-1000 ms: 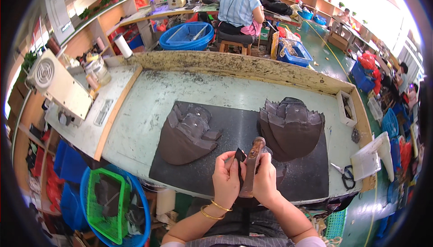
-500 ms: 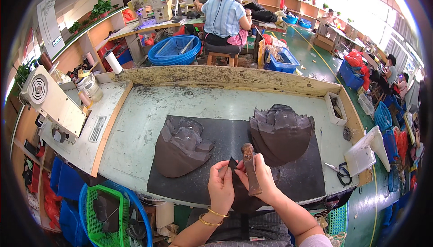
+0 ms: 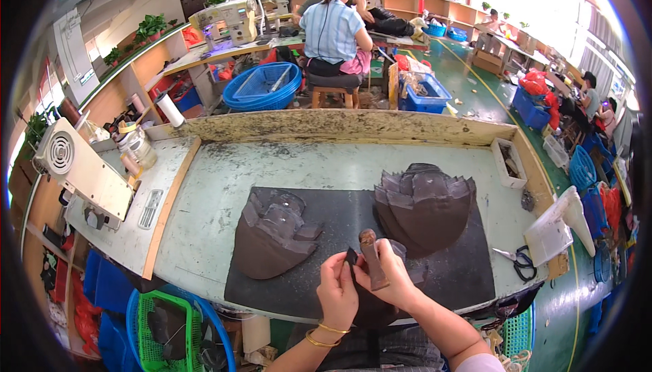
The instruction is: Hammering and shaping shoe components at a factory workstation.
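Close together over the near edge of the black mat are my two hands. My left hand pinches the edge of a dark brown, flexible sheet piece, whose lower part hangs towards my lap. A worn hammer with a rusty brown head is held in my right hand; its handle is hidden. The right fingertips also touch the dark piece beside my left fingers. Two fanned stacks of similar dark pieces lie on the mat, the left stack and the right stack.
Black-handled scissors and a white box lie at the right. A wooden strip and a cream machine stand left. A raised board borders the back. Below left is a green basket. Co-workers sit beyond.
The view has shifted slightly, so the table sits lower in the picture. Both hands keep their grip, and the top of the dark piece has turned a little between my fingers.
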Tool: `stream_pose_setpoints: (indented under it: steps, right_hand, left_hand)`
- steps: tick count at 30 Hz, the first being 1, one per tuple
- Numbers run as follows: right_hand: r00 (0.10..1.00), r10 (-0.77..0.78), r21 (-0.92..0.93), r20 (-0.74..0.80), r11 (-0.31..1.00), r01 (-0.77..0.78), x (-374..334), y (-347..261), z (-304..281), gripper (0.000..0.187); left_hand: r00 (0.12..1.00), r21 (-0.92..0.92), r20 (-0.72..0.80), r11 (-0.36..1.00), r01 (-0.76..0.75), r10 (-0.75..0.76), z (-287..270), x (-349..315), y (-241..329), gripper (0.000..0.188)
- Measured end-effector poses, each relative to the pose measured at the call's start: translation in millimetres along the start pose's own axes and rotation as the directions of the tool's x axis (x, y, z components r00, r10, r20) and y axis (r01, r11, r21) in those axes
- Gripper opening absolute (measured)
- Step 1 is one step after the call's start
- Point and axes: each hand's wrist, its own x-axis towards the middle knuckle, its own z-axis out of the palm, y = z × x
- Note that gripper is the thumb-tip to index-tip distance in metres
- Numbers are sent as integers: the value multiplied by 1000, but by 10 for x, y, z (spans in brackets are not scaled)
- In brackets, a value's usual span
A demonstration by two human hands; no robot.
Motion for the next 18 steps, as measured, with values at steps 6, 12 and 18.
stream_pose_setpoints:
  steps: [6, 12, 18]
  right_hand:
    - [999, -36, 35, 17, 999, 36, -2, -35, -71, 36]
    - [994, -103, 102, 31, 990, 99, 31, -62, -131, 35]
    - [990, -136, -53, 22, 989, 137, 10, -38, -109, 35]
  left_hand:
    - [998, -78, 34, 996, 49, -46, -9, -2, -41, 21]
    - [993, -160, 72, 981, 107, -97, -14, 73, -46, 21]
    - [981, -154, 117, 973, 174, -156, -76, 68, -47, 21]
